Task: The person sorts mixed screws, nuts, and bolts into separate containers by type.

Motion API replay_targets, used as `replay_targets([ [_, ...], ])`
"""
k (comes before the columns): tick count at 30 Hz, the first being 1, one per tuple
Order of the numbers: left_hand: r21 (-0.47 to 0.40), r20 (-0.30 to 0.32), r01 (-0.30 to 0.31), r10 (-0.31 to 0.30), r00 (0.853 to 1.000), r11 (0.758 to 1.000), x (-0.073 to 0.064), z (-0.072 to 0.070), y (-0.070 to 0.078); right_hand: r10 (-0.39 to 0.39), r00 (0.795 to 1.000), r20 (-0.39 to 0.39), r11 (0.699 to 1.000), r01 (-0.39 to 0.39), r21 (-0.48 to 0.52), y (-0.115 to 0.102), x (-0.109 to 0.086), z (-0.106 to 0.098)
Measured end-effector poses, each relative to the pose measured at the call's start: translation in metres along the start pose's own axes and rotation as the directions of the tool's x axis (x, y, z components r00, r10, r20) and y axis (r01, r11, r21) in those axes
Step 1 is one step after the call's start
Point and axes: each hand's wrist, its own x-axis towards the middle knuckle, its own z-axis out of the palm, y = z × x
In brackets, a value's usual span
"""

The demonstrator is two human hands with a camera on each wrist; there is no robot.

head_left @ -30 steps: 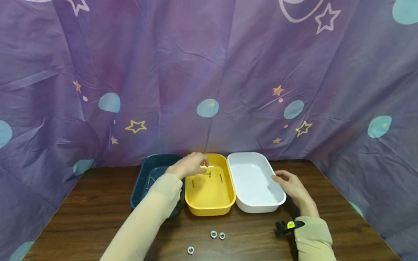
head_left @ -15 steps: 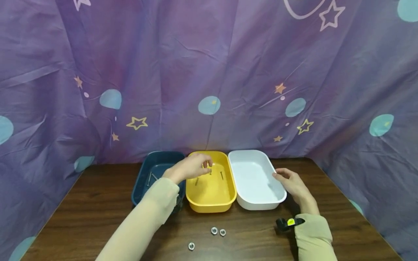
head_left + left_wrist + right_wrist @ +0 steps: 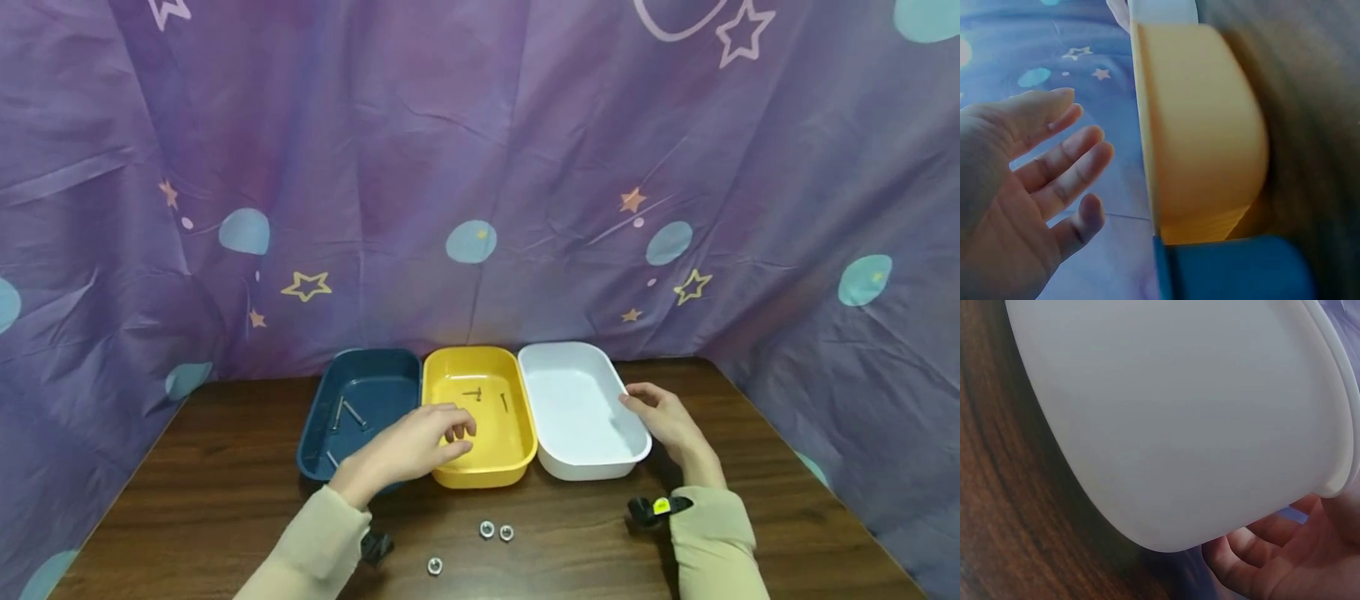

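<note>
My left hand point(image 3: 420, 442) hovers over the front left part of the yellow tray point(image 3: 491, 478), fingers loosely bent and holding nothing. In the left wrist view its fingers point(image 3: 1069, 181) are spread apart beside the tray's rim. Inside the yellow tray lie small dark screws point(image 3: 504, 402). My right hand point(image 3: 672, 425) holds the right side of the white tray point(image 3: 588, 469), with the thumb at the rim. The right wrist view shows curled fingers point(image 3: 1232, 559) against the tray's outer wall. Silver bolts point(image 3: 337, 414) lie in the dark blue tray point(image 3: 378, 367), partly hidden by the left hand.
Three metal nuts lie on the wooden table point(image 3: 570, 550) in front of the trays, a pair point(image 3: 487, 530) together and a single nut point(image 3: 435, 567) nearer me. A purple patterned cloth point(image 3: 480, 167) hangs behind. Both wrists carry black camera straps.
My left hand has drawn back toward me from above the yellow tray's middle, uncovering its screws and more of the blue tray. The right hand stays on the white tray.
</note>
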Motion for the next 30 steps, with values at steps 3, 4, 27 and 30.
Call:
replay_targets([
  [3,-0.035,0.002,0.016,-0.016,1.0,0.999,-0.015,0.005,0.003,-0.006,1.0,0.001,1.0,0.006,-0.004,-0.002,-0.001,0.002],
  [4,-0.05,0.005,0.017,-0.016,1.0,0.999,-0.019,0.007,0.004,-0.005,1.0,-0.002,1.0,0.005,-0.005,-0.002,-0.001,0.002],
  [27,-0.158,0.268,0.076,-0.031,0.963,0.984,-0.086,0.044,0.0,-0.008,1.0,-0.028,1.0,0.007,-0.006,0.004,0.002,0.001],
  [30,-0.145,0.322,0.11,-0.058,0.945,0.983,-0.088,0.046,-0.001,-0.005,1.0,-0.024,1.0,0.005,-0.008,0.004,0.001,0.001],
])
